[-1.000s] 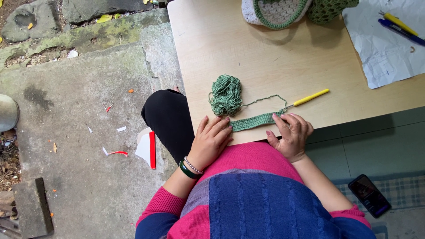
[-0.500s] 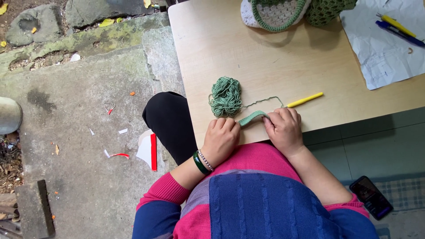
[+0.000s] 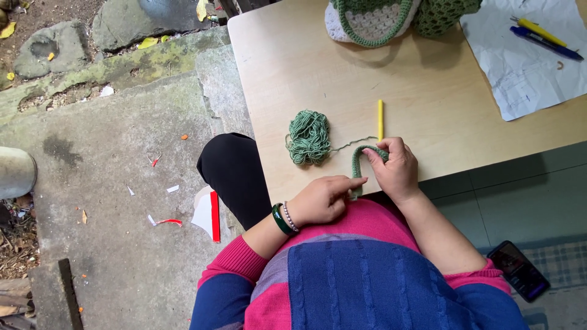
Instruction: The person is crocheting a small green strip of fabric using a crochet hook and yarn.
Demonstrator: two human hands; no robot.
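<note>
A narrow green crocheted strip (image 3: 356, 166) bends in an arch at the near edge of the light wooden table (image 3: 428, 91). My right hand (image 3: 397, 170) grips its upper end together with a yellow crochet hook (image 3: 380, 119) that points away from me. My left hand (image 3: 321, 198), with bracelets at the wrist, pinches the strip's lower end at the table edge. A thin strand runs from the strip to a loose ball of green yarn (image 3: 309, 137) lying just left of the hands.
A green and white crocheted bag (image 3: 379, 21) sits at the table's far edge. At the far right lies a white paper sheet (image 3: 526, 67) with a yellow pen (image 3: 538, 30) and a blue pen (image 3: 544, 43). A phone (image 3: 518, 270) lies lower right. Left is stone ground with paper scraps.
Both hands lifted the flat strip and folded it into an arch. The right hand took up the hook, which swung from lying sideways to pointing away from me.
</note>
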